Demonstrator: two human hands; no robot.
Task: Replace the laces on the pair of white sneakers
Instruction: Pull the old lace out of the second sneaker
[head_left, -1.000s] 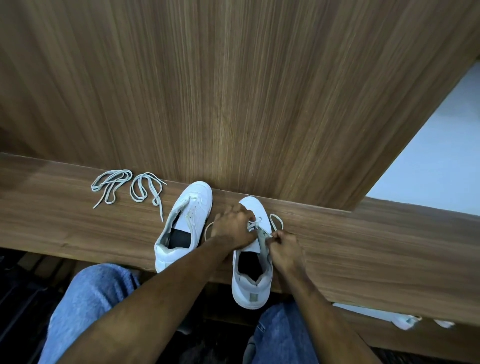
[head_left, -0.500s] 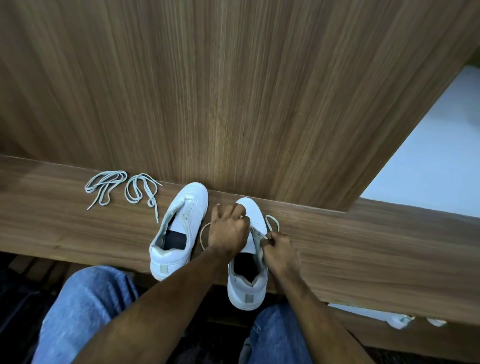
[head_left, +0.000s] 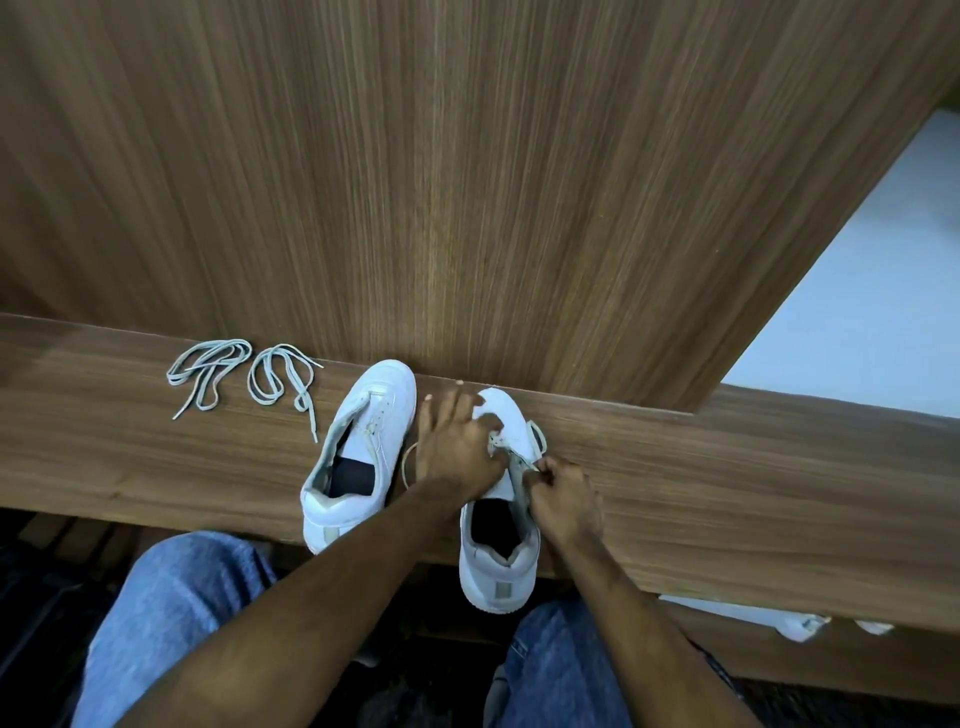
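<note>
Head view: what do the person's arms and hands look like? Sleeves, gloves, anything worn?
Both forearms are bare to the frame edge, with no sleeves in sight. The left hand and right hand wear no gloves, and no rings, watch or bands are visible. Below the arms, blue denim jeans cover both legs.
</note>
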